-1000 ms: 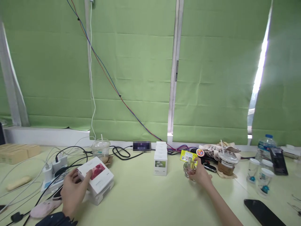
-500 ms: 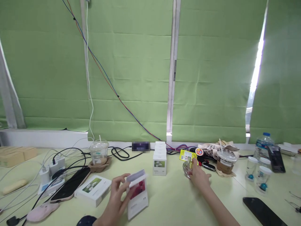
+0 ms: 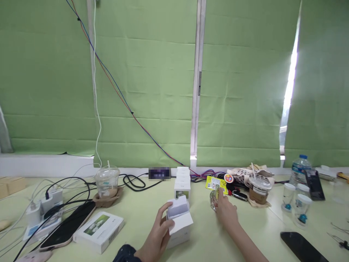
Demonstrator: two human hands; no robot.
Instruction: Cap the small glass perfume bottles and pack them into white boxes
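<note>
My left hand (image 3: 158, 234) is closed around the side of a small white carton (image 3: 180, 231), thumb and fingers gripping its left edge. The carton's top flap is up and its opening faces me. Further right, my right hand (image 3: 227, 211) reaches forward with its fingers on a clear, shiny ring-shaped item (image 3: 213, 201) lying on the table; its exact kind is hard to make out. A yellow card (image 3: 214, 182) lies just behind those fingers. Past the open carton stands a row of similar white boxes (image 3: 182, 182).
A closed white box (image 3: 99, 229) and a phone (image 3: 68, 225) lie left, near a cup (image 3: 107, 182) and tangled cables. On the right are an iced drink cup (image 3: 259, 189), small lidded jars (image 3: 302, 209), a water bottle (image 3: 300, 169) and a black phone (image 3: 302, 247).
My left hand has moved right with the carton and turned it, so its opening and raised flap now show instead of the red picture. My right hand stays at the clear item.
</note>
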